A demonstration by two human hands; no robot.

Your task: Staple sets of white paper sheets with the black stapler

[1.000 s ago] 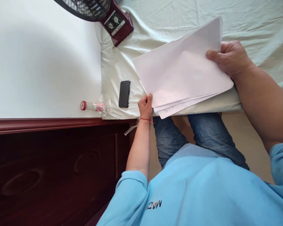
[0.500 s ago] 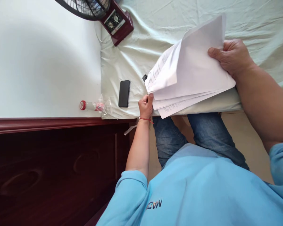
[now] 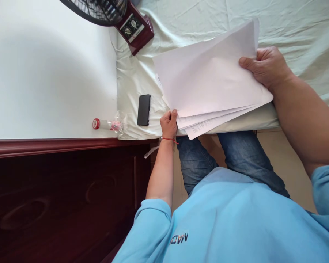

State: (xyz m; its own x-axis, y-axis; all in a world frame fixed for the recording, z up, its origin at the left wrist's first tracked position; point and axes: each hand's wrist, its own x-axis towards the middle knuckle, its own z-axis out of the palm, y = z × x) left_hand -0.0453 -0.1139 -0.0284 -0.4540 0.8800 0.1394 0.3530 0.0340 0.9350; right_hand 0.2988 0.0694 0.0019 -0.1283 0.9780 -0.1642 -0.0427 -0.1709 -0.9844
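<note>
A stack of white paper sheets [image 3: 208,80] spans the space between my two hands, over the bed's near edge. My left hand [image 3: 169,123] pinches its lower left corner, thumb on top. At the right end my right hand [image 3: 268,67] grips the sheets, its thumb flat on the top page and its other fingers hidden beneath. The top page shows a blank face. Lower sheets fan out toward me, with printed lines along their edges. To the left of my left hand lies a black phone [image 3: 144,109].
The sheets are above a pale green bedsheet [image 3: 298,22] with wrinkles. A dark red fan [image 3: 138,31] stands at the back left. A red-capped bottle [image 3: 105,124] in clear plastic lies by the white wall [image 3: 52,73]. Dark wooden panelling [image 3: 71,197] runs along the left.
The curled top sheet, which showed print at its left, has flattened leftward, so a blank face now covers the stack. Both hands keep their hold in nearly the same places.
</note>
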